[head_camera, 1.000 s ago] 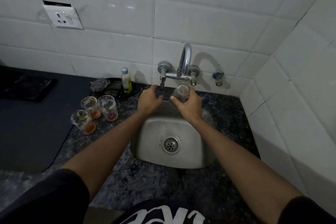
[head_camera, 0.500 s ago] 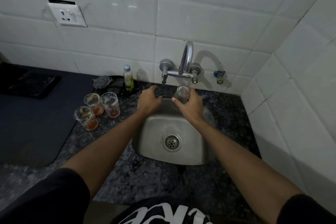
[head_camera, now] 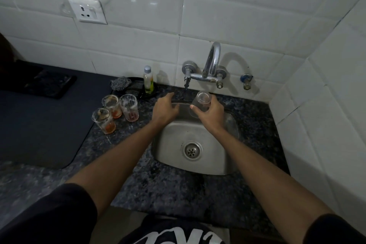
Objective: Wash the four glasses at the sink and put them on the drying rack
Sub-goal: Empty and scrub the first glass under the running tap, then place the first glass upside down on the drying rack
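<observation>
My right hand [head_camera: 211, 115] grips a clear glass [head_camera: 202, 101] over the back of the steel sink [head_camera: 198, 162], tilted with its mouth towards the wall, just under the tap [head_camera: 210, 69]. My left hand [head_camera: 165, 110] rests on the sink's back left rim, fingers spread, below the tap's left valve. No running water is visible. Three dirty glasses with orange dregs stand on the counter to the left: one [head_camera: 104, 121] at the front, one [head_camera: 111, 106] behind it, one [head_camera: 129, 108] nearest the sink.
A small bottle of yellow-green liquid [head_camera: 148, 80] and a steel scrubber [head_camera: 119, 83] sit on a dark tray by the wall. A dark mat [head_camera: 39, 121] covers the counter to the left. A tiled wall closes the right side. A socket [head_camera: 87, 11] is above.
The view has shifted slightly. My right hand has kept the glass under the tap, drawing it a little lower. My left hand stays at the sink's back rim.
</observation>
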Motion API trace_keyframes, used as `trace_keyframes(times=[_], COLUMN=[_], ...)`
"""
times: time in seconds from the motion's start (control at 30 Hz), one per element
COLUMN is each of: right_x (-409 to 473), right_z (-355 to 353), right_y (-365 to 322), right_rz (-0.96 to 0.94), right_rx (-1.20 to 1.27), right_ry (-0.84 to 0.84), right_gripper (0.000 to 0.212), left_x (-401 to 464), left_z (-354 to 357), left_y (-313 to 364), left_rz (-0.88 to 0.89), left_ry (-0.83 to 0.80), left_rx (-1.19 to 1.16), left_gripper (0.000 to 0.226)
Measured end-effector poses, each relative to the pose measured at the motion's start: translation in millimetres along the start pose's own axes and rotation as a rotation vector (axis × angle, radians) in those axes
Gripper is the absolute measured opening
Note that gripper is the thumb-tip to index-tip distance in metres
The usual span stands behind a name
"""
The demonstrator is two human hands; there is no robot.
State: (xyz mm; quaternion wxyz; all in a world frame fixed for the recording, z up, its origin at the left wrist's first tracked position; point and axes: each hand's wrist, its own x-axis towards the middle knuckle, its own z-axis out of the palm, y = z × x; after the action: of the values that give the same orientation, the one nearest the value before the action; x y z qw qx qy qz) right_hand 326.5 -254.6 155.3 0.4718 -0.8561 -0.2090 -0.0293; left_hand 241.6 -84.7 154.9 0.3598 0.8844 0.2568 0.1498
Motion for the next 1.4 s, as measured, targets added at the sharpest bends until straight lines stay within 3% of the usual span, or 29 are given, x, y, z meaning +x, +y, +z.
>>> trace_keyframes(times=[0.23, 0.43, 0.7, 0.83, 1.07, 1.4], right_x=[-9, -17, -19, -17, 11, 73], right_z=[1, 12, 86, 142, 278, 499], right_y=[-3, -11, -85, -137, -206, -257], right_rz=[-0.012, -0.089, -0.209, -0.266, -0.266, -0.219], right_rx=[0.048, 0.111, 0.242, 0.273, 0.229, 0.131], right_ry=[-0.031, -0.162, -0.341, -0.41, -0.486, -0.538], right_gripper=[0.047, 0.046, 0.05, 0.044, 0.047, 0.052], left_x=[-23, -49, -92, -99, -64, 17], left_z=[-9, -26, -95, -136, -196, -244], left_y=[-7, -14, -64, -106, -227, -421], left_rz=[-0.001, -0.048, -0.131, -0.231, -0.4, -0.537], left_ry=[0.057, 0.181, 0.378, 0.46, 0.446, 0.19], left_rx=[0.021, 0.004, 0.107, 0.129, 0.212, 0.409], left_gripper=[0.063, 0.059, 0.043, 0.044, 0.058, 0.074])
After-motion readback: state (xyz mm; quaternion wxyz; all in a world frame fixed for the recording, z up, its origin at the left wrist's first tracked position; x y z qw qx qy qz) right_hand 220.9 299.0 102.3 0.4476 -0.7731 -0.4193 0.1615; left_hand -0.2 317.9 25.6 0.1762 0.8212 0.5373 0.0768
